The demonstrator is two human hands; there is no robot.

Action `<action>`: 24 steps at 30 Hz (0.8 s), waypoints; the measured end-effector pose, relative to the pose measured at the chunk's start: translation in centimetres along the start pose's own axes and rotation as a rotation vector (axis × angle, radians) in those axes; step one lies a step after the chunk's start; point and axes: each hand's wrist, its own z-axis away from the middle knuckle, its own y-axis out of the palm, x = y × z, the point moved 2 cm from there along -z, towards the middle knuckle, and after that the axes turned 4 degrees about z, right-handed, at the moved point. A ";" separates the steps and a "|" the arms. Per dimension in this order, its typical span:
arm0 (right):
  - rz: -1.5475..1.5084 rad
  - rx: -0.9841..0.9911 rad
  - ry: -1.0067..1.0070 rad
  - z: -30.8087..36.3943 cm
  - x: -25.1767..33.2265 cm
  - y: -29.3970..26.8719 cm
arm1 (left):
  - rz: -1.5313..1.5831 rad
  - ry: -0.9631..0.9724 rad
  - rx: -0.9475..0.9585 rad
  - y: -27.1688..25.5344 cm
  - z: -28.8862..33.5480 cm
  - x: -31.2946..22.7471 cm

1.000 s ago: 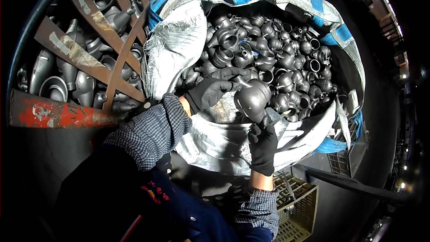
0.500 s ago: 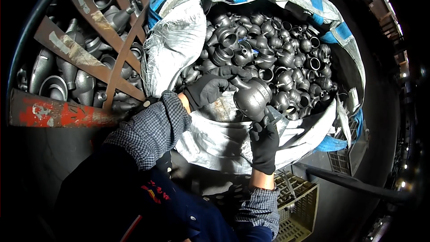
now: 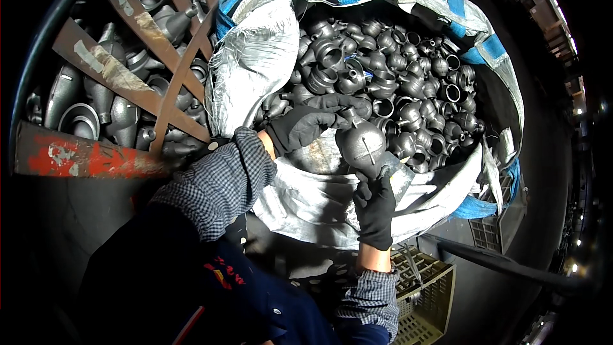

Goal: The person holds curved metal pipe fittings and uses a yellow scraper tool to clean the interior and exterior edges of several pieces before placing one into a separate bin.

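Between my two gloved hands is a dark grey metal casting (image 3: 362, 145), round-bodied with a raised cross on the side turned up and a short neck at its far end. My left hand (image 3: 311, 122) has its fingers closed about the neck. From below, my right hand (image 3: 375, 207) pinches the near end between thumb and fingers. Both hands wear black gloves. The casting is held over the near rim of a white woven bulk bag (image 3: 319, 207), which holds a heap of similar grey castings (image 3: 408, 83).
At the left stands a rusty slatted metal crate (image 3: 96, 153) with larger castings (image 3: 80, 121) inside. A yellowish plastic basket (image 3: 424, 300) sits low at the right, near a dark bar (image 3: 498, 259). Another slatted crate (image 3: 495, 223) stands beyond the bag's right side.
The casting has been turned in my hands: its ringed collar faced right before, and now the round side with the raised cross shows. Both hands stay in nearly the same place.
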 end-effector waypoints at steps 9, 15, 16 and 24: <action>0.155 0.045 -0.072 1.1 1.3 2.7 | -0.027 0.006 -0.258 -1.0 -0.3 0.3; 1.384 0.042 -0.874 1.0 1.3 1.0 | 0.046 -0.143 -0.491 -2.8 -0.1 1.6; 1.482 0.027 -0.982 1.3 1.7 1.7 | -0.019 -0.186 -0.547 -2.2 0.0 1.2; 0.669 -0.200 -0.150 2.4 2.0 3.6 | -0.078 -0.214 -0.558 -2.1 -0.1 1.7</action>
